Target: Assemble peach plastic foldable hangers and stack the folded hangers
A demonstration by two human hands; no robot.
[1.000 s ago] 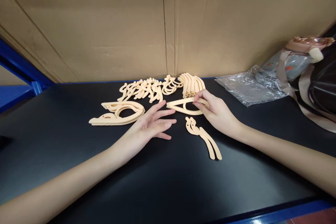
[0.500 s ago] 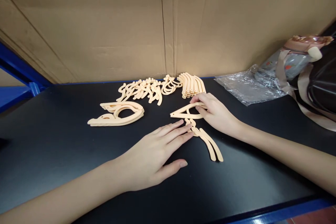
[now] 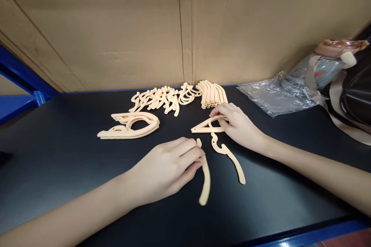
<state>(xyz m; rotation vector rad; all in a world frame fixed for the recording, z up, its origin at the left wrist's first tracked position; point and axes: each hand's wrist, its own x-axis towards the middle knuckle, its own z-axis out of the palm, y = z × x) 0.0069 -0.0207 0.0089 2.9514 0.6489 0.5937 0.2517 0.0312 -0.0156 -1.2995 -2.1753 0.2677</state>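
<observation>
No readable words, labels, brand names, numbers or signs are showing. On the right, a bottle (image 3: 330, 70) is carrying small orange-red printed marks, too small to make out.

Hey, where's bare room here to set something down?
Bare: tabletop between lone hook piece and front blue edge, and just left of stacked frames. Crowded: along the cardboard, with loose hook pieces and fanned strips, and between left hand and right hand.
</observation>
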